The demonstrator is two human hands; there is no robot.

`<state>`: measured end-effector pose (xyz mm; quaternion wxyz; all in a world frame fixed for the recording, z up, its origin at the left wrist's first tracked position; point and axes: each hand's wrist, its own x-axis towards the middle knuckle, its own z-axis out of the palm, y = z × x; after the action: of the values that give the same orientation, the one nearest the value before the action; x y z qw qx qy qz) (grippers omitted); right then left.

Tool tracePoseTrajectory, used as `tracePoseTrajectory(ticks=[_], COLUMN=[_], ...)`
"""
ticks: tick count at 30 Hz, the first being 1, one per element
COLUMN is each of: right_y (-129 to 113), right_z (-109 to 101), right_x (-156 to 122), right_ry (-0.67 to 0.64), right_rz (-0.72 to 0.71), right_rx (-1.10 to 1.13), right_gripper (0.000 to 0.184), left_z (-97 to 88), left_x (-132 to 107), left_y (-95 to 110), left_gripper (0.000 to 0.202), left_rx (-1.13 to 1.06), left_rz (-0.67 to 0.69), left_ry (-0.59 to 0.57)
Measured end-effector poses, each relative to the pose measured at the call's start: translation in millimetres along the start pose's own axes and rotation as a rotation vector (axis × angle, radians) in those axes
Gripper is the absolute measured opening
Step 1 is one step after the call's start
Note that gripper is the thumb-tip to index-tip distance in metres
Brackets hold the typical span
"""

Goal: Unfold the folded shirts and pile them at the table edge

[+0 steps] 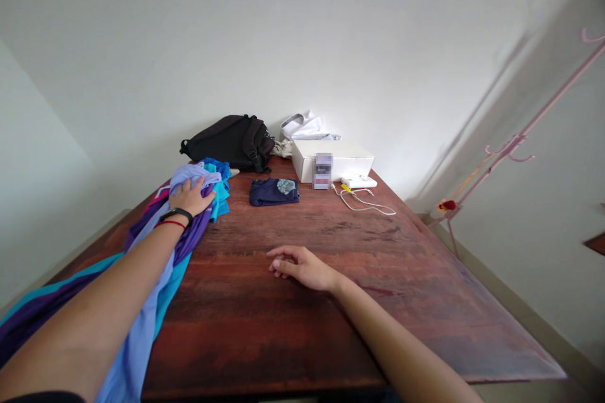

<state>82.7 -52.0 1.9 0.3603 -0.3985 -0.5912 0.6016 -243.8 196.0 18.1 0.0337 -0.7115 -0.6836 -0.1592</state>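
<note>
My left hand (pixel 193 199), with a dark band and a red string at its wrist, rests on a pile of clothes at the table's left side. Its fingers lie spread over a lavender garment (pixel 182 174). Purple cloth (pixel 195 236) and bright blue cloth (pixel 221 198) show around it, and long folds trail toward me under my forearm. Over the middle of the table is my right hand (pixel 302 267), its fingers loosely bent and apart, holding nothing. Beyond it lies a folded navy garment (pixel 265 192) with a pale patterned patch.
The brown wooden table (pixel 283 340) reaches to the wall. At its far end are a black backpack (pixel 227 141), a white bag (pixel 307 126), a white box (pixel 350 157), a small upright pack (pixel 322 171) and a white device (pixel 359 182) with a cable. A pink rack (pixel 510 145) stands right.
</note>
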Motion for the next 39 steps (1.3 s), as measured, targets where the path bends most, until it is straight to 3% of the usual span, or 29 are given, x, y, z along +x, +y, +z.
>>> tracePoseTrajectory(ticks=[5,9,12,16,20,27,33,39], right_y=[2,0,-1,-1,-2,-2,1,1], right_z=[-2,-1,-1,0,0,-2,-3,-3], right_x=[0,-1,-1,0,0,0,2,2], right_ry=[-0.004,-0.007,-0.002,-0.006,-0.015,-0.032,-0.041,-0.044], right_rz=[-0.013,-0.002,-0.006,-0.010,-0.003,-0.013,-0.030,-0.040], right_rx=[-0.023,-0.028,-0.025,0.006,0.004,0.008,0.025,0.027], right_gripper=[0.059,0.057,0.057,0.058,0.060,0.056,0.053,0.054], left_z=[-6.7,-9.1,-6.7,4.0,21.7,38.2,32.4,27.8], left_x=[-6,-15,-24,-45,-73,-84,-81,-78], left_y=[4,21,44,80,109,118,120,122], left_gripper=[0.075,0.060,0.055,0.059,0.064,0.058,0.040,0.035], left_rx=[-0.039,-0.080,-0.097,-0.102,-0.100,-0.175,-0.170,-0.116], left_rz=[0.024,0.092,0.239,0.514,0.658,0.671,0.675,0.674], left_ry=[0.009,0.045,0.050,-0.103,-0.178,-0.056,0.089,0.111])
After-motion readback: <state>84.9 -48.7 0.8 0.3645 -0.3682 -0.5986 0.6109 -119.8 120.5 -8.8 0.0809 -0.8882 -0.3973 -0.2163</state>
